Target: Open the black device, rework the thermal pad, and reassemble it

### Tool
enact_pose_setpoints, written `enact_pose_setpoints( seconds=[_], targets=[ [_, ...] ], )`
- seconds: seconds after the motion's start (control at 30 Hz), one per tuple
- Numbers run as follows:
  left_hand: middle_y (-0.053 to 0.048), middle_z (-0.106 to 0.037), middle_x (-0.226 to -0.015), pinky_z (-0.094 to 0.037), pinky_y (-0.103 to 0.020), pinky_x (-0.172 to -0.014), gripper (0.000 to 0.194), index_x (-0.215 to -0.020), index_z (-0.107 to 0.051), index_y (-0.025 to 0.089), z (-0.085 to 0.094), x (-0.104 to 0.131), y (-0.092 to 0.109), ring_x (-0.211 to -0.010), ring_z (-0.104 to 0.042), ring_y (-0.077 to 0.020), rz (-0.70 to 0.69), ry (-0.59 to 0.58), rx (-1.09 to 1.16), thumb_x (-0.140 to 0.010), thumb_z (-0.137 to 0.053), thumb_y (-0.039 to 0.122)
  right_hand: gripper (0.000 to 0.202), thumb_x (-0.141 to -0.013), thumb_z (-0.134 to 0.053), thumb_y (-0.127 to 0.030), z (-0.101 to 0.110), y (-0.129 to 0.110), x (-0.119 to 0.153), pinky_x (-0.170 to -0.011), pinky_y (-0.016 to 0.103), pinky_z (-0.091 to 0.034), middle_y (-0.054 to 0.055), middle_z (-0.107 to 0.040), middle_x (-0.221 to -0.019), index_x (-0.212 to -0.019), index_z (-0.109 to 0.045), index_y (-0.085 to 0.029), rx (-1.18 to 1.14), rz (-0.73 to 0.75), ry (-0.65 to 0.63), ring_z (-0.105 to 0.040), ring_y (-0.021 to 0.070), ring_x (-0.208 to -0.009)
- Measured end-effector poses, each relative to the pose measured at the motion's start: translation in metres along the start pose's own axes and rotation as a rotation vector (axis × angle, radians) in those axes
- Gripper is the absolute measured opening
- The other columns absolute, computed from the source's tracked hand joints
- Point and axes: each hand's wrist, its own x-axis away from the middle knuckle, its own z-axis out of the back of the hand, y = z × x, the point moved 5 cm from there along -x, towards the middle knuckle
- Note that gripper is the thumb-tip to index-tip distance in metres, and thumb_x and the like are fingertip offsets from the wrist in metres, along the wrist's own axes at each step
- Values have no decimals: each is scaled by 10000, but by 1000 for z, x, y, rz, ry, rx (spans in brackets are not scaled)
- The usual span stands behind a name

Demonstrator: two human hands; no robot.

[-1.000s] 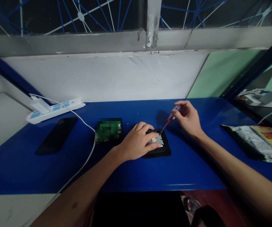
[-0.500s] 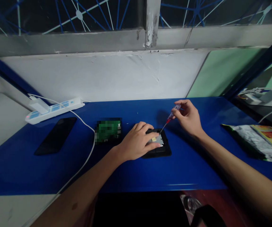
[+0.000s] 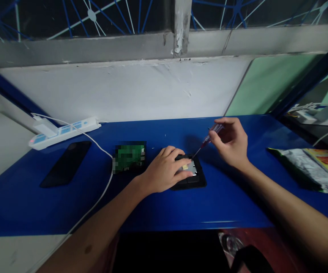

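Note:
My right hand (image 3: 231, 140) grips the clear reddish handle of a screwdriver (image 3: 207, 139), tilted with its thin shaft pointing down and left. The tip meets, or comes very close to, the upper right corner of a flat black frame (image 3: 200, 181) with a silver metal plate (image 3: 191, 169) in it; contact is hard to tell. My left hand (image 3: 166, 168) lies over the frame's left side with fingers stretched out and spread, index finger and thumb across the plate. It hides much of the frame. A small yellowish patch (image 3: 185, 167) shows between those fingers.
A green circuit board (image 3: 130, 156), partly pixelated, lies left of my left hand. Farther left are a black phone (image 3: 65, 163), a white power strip (image 3: 78, 126) and a white cable (image 3: 104, 189). A foil packet (image 3: 303, 167) lies right on the blue table (image 3: 166, 212).
My right hand has shifted slightly right, and the screwdriver handle has turned and leans a little lower. My left hand stays in place on the frame. The view has moved slightly.

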Motion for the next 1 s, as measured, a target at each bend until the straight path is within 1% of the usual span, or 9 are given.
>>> enact_pose_setpoints(
  seconds=[0.1,0.2,0.27,0.37,0.5,0.77,1.0],
  targets=[
    [-123,-606,-1289,-470,-491,-1016,378,-1265,-670,214,-1,0,0,-1205,-493,-297,1,-2,6,-1014,-551,471,332,-846,-733,-216,-2,-17,8,-611,362,-607,14,-647,-867,-1140,-603,-299,56,147,-29,-675,180,-700],
    [-121,-610,-1288,-473,-496,-1013,376,-1263,-672,219,-1,0,0,-1200,-493,-297,3,5,13,-1014,-550,473,369,-854,-723,-214,-6,-24,13,-629,384,-623,23,-647,-908,-1183,-588,-311,79,213,-97,-685,186,-709],
    [-118,-612,-1284,-476,-499,-1008,369,-1263,-671,227,-1,0,0,-1197,-495,-297,2,11,16,-1015,-548,472,369,-860,-715,-232,-7,-24,15,-645,394,-633,27,-650,-935,-1192,-575,-310,100,217,-129,-690,188,-726],
    [-110,-610,-1282,-476,-494,-1008,357,-1267,-666,237,0,0,-1,-1200,-498,-295,-1,15,14,-1017,-550,464,364,-864,-705,-251,-8,-22,15,-641,398,-634,26,-653,-938,-1195,-565,-310,128,219,-145,-691,189,-730],
    [-115,-610,-1286,-478,-492,-1006,361,-1274,-663,233,-1,0,-1,-1203,-497,-298,-3,8,12,-1016,-553,461,398,-861,-707,-215,-9,-23,16,-639,395,-625,27,-659,-942,-1215,-568,-331,139,243,-166,-695,188,-733],
    [-117,-616,-1286,-471,-499,-1016,358,-1267,-671,231,-1,0,-1,-1210,-495,-300,7,2,19,-1011,-562,455,423,-849,-727,-219,-9,-23,17,-667,409,-641,33,-687,-960,-1228,-579,-335,171,236,-176,-711,204,-747],
    [-121,-606,-1290,-471,-488,-1014,383,-1269,-672,224,-1,0,-1,-1205,-496,-299,3,6,8,-1015,-547,481,461,-860,-706,-156,-9,-27,17,-665,375,-629,23,-657,-953,-1270,-575,-320,160,286,-167,-697,179,-740]
  ],
)
